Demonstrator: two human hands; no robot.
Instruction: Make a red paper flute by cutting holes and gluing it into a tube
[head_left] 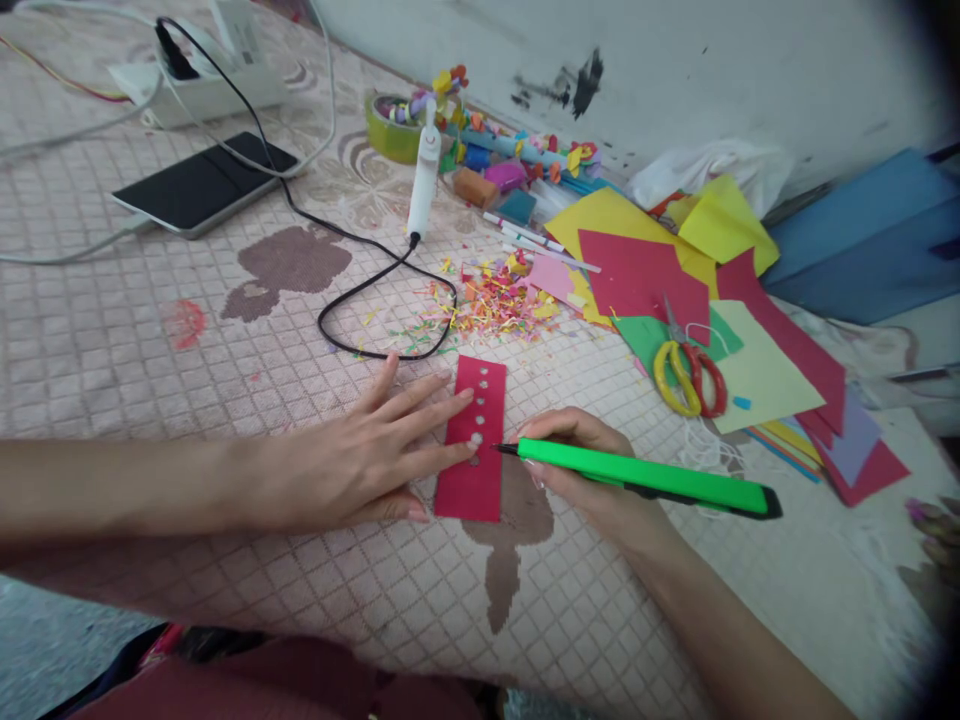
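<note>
A red paper strip (477,478) with a column of small round dots lies on the quilted pink cloth (150,350). My left hand (367,455) lies flat with fingers spread, its fingertips pressing the strip's left edge. My right hand (581,470) is closed round a bright green pen-shaped tool (645,480), whose dark tip touches the strip's right edge beside the lowest dots.
Yellow-and-red scissors (690,375) lie on coloured paper sheets (637,270) at the right. Paper scraps (495,300) and a black cable (360,290) sit beyond the strip. A white tool (424,185), tape roll (390,130), tablet (202,185) and power strip (202,85) stand farther back.
</note>
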